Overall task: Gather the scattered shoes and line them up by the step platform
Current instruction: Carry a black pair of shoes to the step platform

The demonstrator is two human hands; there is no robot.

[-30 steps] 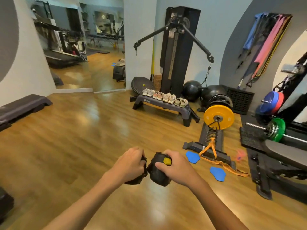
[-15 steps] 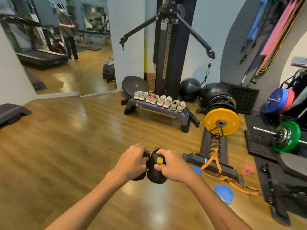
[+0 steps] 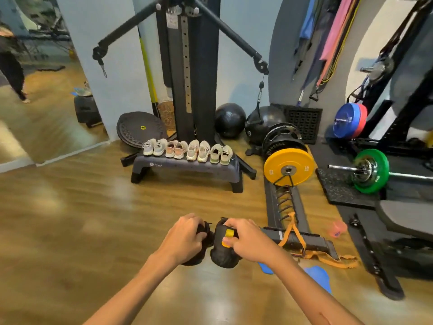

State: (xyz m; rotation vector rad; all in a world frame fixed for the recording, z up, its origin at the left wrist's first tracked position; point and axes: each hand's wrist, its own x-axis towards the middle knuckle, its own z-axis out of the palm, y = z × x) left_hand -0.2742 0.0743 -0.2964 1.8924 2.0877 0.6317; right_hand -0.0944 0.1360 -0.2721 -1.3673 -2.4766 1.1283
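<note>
Grey step platform [image 3: 187, 168] ahead already carries a row of pale shoes [image 3: 188, 150], so you bring the black pair to join them: your left hand [image 3: 185, 238] grips one black shoe [image 3: 199, 252], your right hand [image 3: 248, 240] the other [image 3: 221, 254], fingers curled tight, held together mid-air.

Yellow plate [image 3: 288, 170]; black balls [image 3: 230, 120].

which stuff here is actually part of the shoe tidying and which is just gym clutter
Part of the job:
black shoe in right hand
black shoe in left hand
step platform
light shoes lined on it

Just lying about:
yellow plate
green plate
black balls
orange strap
</note>
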